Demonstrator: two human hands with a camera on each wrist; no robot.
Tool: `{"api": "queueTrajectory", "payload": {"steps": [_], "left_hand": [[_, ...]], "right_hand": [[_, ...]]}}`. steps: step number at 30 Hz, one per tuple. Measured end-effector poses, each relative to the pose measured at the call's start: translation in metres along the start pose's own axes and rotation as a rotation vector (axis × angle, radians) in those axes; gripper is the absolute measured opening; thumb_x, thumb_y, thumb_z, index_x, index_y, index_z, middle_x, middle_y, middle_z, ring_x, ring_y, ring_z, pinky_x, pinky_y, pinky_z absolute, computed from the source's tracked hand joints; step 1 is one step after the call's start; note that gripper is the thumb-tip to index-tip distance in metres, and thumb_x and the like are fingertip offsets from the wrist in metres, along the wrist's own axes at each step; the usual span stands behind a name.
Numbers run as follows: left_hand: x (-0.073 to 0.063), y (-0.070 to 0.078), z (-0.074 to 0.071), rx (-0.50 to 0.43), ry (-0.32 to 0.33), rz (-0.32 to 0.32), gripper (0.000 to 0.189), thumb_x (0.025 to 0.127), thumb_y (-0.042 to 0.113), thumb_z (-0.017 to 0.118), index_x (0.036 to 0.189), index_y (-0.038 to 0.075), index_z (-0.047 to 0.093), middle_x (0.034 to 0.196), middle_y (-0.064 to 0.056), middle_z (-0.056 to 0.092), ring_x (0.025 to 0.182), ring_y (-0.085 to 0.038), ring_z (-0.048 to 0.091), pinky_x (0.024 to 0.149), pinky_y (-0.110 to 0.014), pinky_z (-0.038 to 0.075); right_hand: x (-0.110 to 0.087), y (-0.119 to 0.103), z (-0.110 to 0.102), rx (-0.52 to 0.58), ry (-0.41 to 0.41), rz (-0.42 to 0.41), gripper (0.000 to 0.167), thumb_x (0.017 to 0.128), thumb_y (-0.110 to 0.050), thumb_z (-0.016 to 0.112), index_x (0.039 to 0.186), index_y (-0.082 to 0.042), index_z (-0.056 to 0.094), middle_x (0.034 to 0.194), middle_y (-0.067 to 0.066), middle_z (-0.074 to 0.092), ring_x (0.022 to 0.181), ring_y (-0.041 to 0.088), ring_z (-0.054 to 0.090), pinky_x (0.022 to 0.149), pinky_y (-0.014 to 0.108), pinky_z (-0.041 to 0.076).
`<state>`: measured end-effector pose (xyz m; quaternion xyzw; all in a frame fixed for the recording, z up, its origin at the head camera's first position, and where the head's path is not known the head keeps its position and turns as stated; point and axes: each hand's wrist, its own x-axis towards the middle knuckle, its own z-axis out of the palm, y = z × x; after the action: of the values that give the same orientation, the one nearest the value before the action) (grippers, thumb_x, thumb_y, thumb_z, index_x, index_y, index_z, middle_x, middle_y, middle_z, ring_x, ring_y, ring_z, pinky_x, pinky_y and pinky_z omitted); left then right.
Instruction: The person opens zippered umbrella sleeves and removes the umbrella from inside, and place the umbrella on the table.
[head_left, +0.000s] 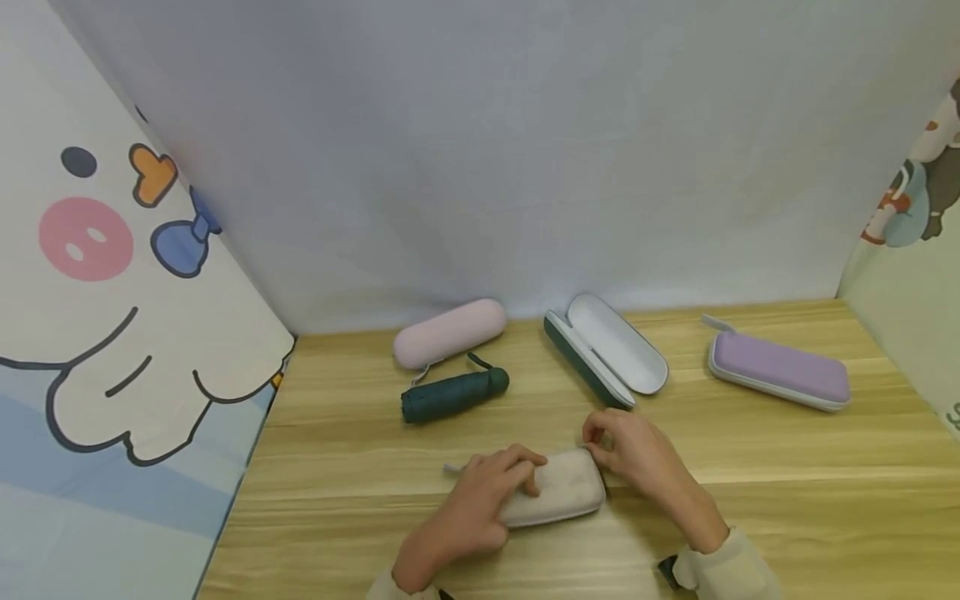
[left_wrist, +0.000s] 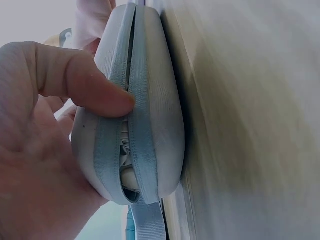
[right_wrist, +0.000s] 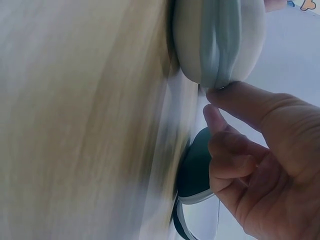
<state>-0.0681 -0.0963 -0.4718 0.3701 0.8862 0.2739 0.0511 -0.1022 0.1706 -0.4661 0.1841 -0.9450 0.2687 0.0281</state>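
Observation:
A cream zip case [head_left: 567,490] lies on the table in front of me. My left hand [head_left: 486,502] grips it, fingers over the top, and the thumb [left_wrist: 107,95] presses on the grey zip edge [left_wrist: 142,135]. The zip gapes along this side in the left wrist view, with pale folded material inside. A grey strap [left_wrist: 150,220] sticks out from its end. At the case's far right corner, my right hand [head_left: 647,461] pinches the zip pull between thumb and index finger; the pull itself is mostly hidden by the fingertips.
Behind the cream case lies a folded dark green umbrella [head_left: 452,396], with a pink rounded case [head_left: 452,333] beyond it. A green hard case [head_left: 585,358] stands open near the right hand. Farther right is a purple zip case [head_left: 780,368]. A pale cloth backdrop [head_left: 525,167] hangs behind.

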Motion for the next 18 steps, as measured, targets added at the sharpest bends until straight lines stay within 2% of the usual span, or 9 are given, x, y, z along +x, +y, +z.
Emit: {"api": "queueTrajectory", "payload": {"steps": [11, 14, 18], "left_hand": [[0.006, -0.008, -0.002, -0.029, -0.008, 0.029, 0.068, 0.04, -0.014, 0.047, 0.093, 0.027, 0.057, 0.141, 0.012, 0.058, 0.124, -0.009, 0.061, 0.089, -0.034, 0.039], [0.006, -0.006, -0.003, -0.007, -0.019, 0.033, 0.07, 0.041, -0.016, 0.047, 0.096, 0.026, 0.058, 0.143, 0.011, 0.058, 0.126, -0.012, 0.06, 0.094, -0.038, 0.043], [0.0, 0.003, -0.005, 0.102, -0.022, 0.016, 0.071, 0.048, -0.02, 0.052, 0.102, 0.024, 0.06, 0.149, 0.007, 0.056, 0.134, -0.018, 0.056, 0.105, -0.05, 0.045]], "right_hand": [[0.001, 0.004, 0.0, 0.026, -0.009, -0.046, 0.023, 0.083, -0.007, 0.085, 0.084, -0.022, 0.069, 0.083, -0.012, 0.068, 0.075, 0.006, 0.06, 0.067, 0.026, 0.049], [0.0, 0.005, 0.0, 0.057, -0.022, -0.045, 0.022, 0.083, -0.007, 0.084, 0.085, -0.022, 0.069, 0.082, -0.013, 0.067, 0.071, 0.004, 0.056, 0.065, 0.023, 0.046], [-0.003, 0.008, 0.0, 0.126, -0.046, -0.025, 0.019, 0.086, -0.006, 0.082, 0.088, -0.021, 0.07, 0.076, -0.011, 0.065, 0.062, -0.001, 0.048, 0.058, 0.021, 0.042]]}}
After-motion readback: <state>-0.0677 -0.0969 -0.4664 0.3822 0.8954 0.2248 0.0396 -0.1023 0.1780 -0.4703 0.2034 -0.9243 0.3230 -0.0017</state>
